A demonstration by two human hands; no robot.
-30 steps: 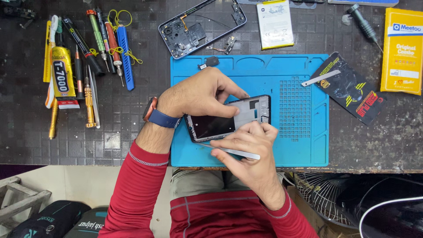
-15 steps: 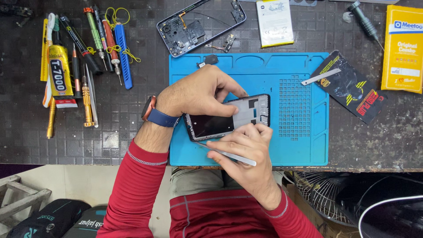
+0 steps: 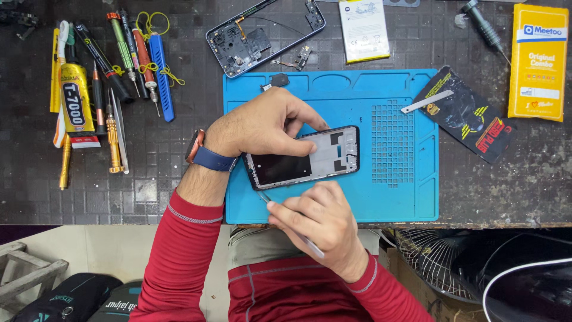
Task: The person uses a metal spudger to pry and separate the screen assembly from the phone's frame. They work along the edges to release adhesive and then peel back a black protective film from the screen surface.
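**Two hands work on an opened phone frame over a blue mat**

Seen from above, a person in red sleeves leans over a dark tiled counter [image 3: 488, 185]. A blue repair mat [image 3: 405, 197] lies at its centre, and on the mat rests a phone frame [image 3: 310, 158], lying lengthwise, dark on its left half and pale metal on its right.

The left hand [image 3: 262, 128], with a blue-strapped watch [image 3: 205, 156] at the wrist, lies over the top edge of the frame, fingers curled and pressing down on it. The right hand [image 3: 319, 223] sits just below the frame, fingers pinched together around a thin metal tool [image 3: 307, 241] whose tip meets the frame's lower left edge.

Well apart, at the counter's upper left, lie a row of screwdrivers [image 3: 122, 53] and a tube of glue [image 3: 76, 98]. Above the mat are an empty phone shell [image 3: 262, 36] and a flat battery [image 3: 363, 28]. To the right lie a dark packet [image 3: 468, 116] and a yellow box [image 3: 538, 59].
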